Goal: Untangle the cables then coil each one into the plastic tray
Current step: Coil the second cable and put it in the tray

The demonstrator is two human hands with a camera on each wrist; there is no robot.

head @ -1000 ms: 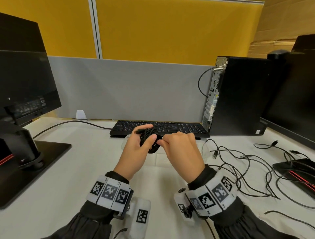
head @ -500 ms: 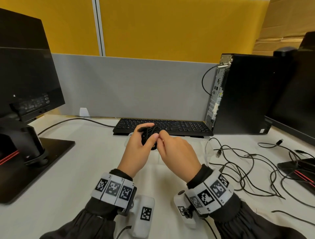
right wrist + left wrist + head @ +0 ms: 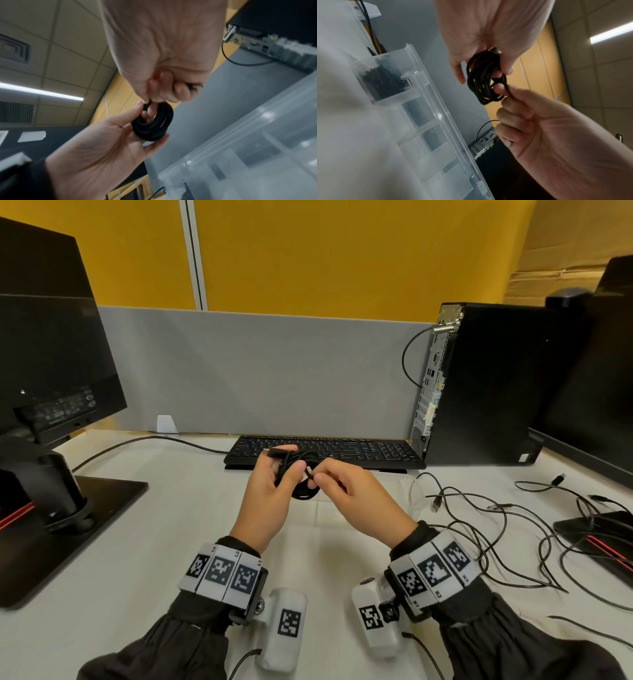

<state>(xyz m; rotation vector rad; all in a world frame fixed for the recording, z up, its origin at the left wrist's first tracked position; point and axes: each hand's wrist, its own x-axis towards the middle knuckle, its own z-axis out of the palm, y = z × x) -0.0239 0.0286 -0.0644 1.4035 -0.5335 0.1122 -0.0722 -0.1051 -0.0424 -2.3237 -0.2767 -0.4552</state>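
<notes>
A black cable wound into a small coil (image 3: pixel 302 488) hangs in the air just above the clear plastic tray (image 3: pixel 416 490), in front of the keyboard. My left hand (image 3: pixel 289 465) grips the coil (image 3: pixel 485 82), thumb over the loops, with a plug end sticking out past the forefinger. My right hand (image 3: pixel 313 478) pinches a loose strand at the coil's right side (image 3: pixel 152 127). In the left wrist view the tray (image 3: pixel 436 102) has several compartments; its far one holds another coiled black cable with a USB plug (image 3: pixel 385 82). More tangled black cables (image 3: pixel 486 525) lie on the table to the right.
A black keyboard (image 3: pixel 359 450) lies behind the tray. A PC tower (image 3: pixel 486 385) stands at the back right, a monitor on its stand (image 3: pixel 51 371) at the left, another monitor's base (image 3: pixel 596 535) at the far right. A grey partition closes the back.
Both hands stay together over the tray with the coil. My right fingers have closed in on the strand at the coil's right side; the head view has shifted a little.
</notes>
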